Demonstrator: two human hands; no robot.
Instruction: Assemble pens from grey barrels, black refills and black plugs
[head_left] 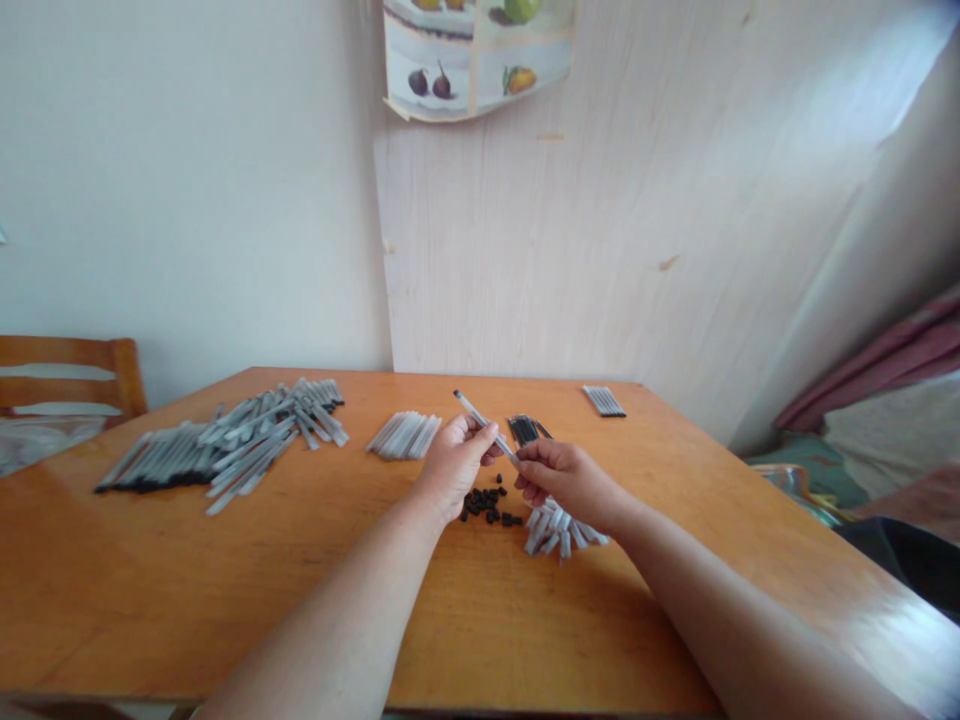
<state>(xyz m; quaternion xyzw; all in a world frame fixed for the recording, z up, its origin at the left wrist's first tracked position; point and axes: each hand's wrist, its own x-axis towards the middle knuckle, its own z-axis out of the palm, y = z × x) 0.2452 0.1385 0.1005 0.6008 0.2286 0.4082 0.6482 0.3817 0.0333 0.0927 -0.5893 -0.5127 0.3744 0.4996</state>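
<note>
A slim pen [471,408] with a pale barrel and a dark upper end slants between my two hands above the middle of the table. My left hand [456,458] pinches its barrel. At the lower end, the fingers of my right hand [553,474] are closed on the pen, and they hide its tip. Small black plugs [484,503] lie scattered on the wood below my hands. Under my right wrist is a pile of clear pen caps [556,530]. Just behind my hands lie black refills [525,430], partly covered from view.
Pale barrels [405,435] lie in a row left of my hands. A large heap of pens [247,430] spreads over the table's left side. Several pens [604,401] rest at the far right. The wooden table [337,600] meets the wall; a chair [67,365] stands left.
</note>
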